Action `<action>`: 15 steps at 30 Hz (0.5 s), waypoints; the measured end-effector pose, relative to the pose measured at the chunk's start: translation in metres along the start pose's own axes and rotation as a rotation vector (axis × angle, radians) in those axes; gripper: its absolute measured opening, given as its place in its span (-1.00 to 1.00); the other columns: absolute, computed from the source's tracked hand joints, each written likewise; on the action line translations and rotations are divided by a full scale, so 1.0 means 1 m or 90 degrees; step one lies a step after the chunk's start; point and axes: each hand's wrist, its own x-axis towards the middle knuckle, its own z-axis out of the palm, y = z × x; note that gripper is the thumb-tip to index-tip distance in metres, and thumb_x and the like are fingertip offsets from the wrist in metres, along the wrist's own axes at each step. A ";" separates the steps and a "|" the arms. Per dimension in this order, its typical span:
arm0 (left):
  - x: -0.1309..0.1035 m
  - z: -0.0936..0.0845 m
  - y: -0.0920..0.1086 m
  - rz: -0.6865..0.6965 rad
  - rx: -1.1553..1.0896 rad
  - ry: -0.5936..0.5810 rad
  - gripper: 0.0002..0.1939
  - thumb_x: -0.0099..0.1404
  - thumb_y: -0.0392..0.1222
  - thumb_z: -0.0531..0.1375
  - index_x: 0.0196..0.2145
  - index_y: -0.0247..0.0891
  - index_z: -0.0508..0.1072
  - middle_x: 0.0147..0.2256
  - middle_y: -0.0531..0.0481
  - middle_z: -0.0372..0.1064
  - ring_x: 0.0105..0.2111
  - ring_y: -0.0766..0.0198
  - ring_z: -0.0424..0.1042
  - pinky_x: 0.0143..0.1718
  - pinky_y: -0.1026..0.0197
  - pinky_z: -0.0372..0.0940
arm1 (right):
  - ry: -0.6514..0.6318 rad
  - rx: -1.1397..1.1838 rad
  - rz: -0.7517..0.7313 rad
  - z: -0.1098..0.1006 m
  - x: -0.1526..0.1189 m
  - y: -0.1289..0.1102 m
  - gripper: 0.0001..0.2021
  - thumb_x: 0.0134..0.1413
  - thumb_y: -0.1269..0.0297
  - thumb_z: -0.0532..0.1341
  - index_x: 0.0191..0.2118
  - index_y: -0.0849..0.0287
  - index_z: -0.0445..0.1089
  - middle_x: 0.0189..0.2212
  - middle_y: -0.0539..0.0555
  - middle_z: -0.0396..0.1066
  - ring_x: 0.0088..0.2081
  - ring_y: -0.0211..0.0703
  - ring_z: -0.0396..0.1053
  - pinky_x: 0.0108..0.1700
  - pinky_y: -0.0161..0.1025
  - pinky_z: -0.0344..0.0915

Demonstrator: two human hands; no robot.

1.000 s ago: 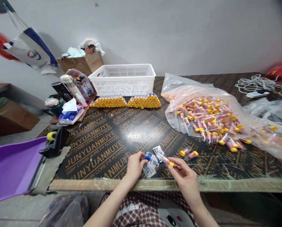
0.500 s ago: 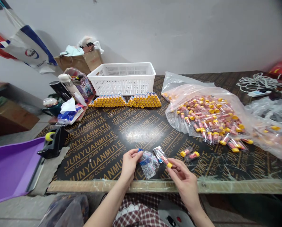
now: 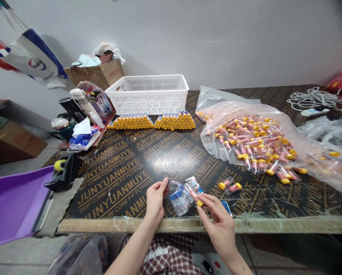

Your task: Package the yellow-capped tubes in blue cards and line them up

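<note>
While your right hand [image 3: 219,221] pinches a yellow-capped tube [image 3: 194,197] at the mouth of the small clear bag [image 3: 180,199], your left hand [image 3: 154,198] grips only that bag's top edge, low over the table [image 3: 125,172] near its front edge. Risk noted: the limp film could fold shut, so the tube misses. Two loose tubes [image 3: 229,185] lie just beside your right hand; a careless sweep could roll them.

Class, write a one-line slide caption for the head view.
Left hand holds a small clear bag; right hand holds a yellow-capped tube.
</note>
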 end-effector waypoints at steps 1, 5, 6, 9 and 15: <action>0.000 0.000 0.000 0.002 0.002 0.000 -0.59 -0.20 0.09 0.39 -0.62 -0.35 0.45 -0.64 0.08 0.33 -0.58 0.42 0.23 -0.46 0.33 0.14 | 0.001 -0.009 -0.008 0.001 0.000 -0.001 -0.75 0.11 0.35 0.16 -0.08 0.02 0.41 -0.08 0.14 0.34 -0.05 -0.05 0.32 -0.07 -0.11 0.35; -0.003 0.001 -0.001 0.011 0.023 -0.009 -0.58 -0.14 0.10 0.37 -0.62 -0.36 0.43 -0.64 0.09 0.30 -0.58 0.42 0.21 -0.47 0.33 0.13 | -0.020 -0.039 -0.035 0.004 0.001 -0.005 -0.72 0.11 0.37 0.16 -0.06 -0.02 0.41 -0.09 0.10 0.36 -0.04 -0.07 0.33 -0.01 -0.12 0.31; -0.004 0.002 -0.001 0.019 0.027 -0.012 -0.58 -0.11 0.11 0.35 -0.61 -0.35 0.42 -0.64 0.10 0.29 -0.58 0.42 0.21 -0.48 0.34 0.13 | -0.038 -0.039 -0.038 0.005 0.001 -0.006 -0.72 0.11 0.37 0.16 -0.05 -0.03 0.41 -0.09 0.09 0.36 -0.04 -0.08 0.33 0.00 -0.12 0.31; -0.010 0.005 0.001 0.029 0.008 -0.062 -0.60 -0.02 0.10 0.31 -0.57 -0.34 0.39 -0.60 0.11 0.29 -0.56 0.42 0.23 -0.46 0.35 0.17 | -0.094 -0.018 -0.034 0.008 0.001 -0.005 -0.70 0.14 0.37 0.12 -0.04 -0.04 0.40 -0.08 0.09 0.36 -0.04 -0.09 0.34 -0.01 -0.15 0.32; -0.023 0.010 0.014 -0.097 -0.045 -0.227 -0.56 -0.09 -0.11 0.40 -0.25 -0.28 0.39 -0.46 0.05 0.42 -0.49 0.36 0.37 -0.39 0.28 0.31 | -0.099 -0.057 -0.080 0.006 0.005 0.003 -0.62 0.13 0.44 0.07 0.03 -0.02 0.33 -0.15 0.10 0.33 -0.11 -0.12 0.35 -0.06 -0.16 0.36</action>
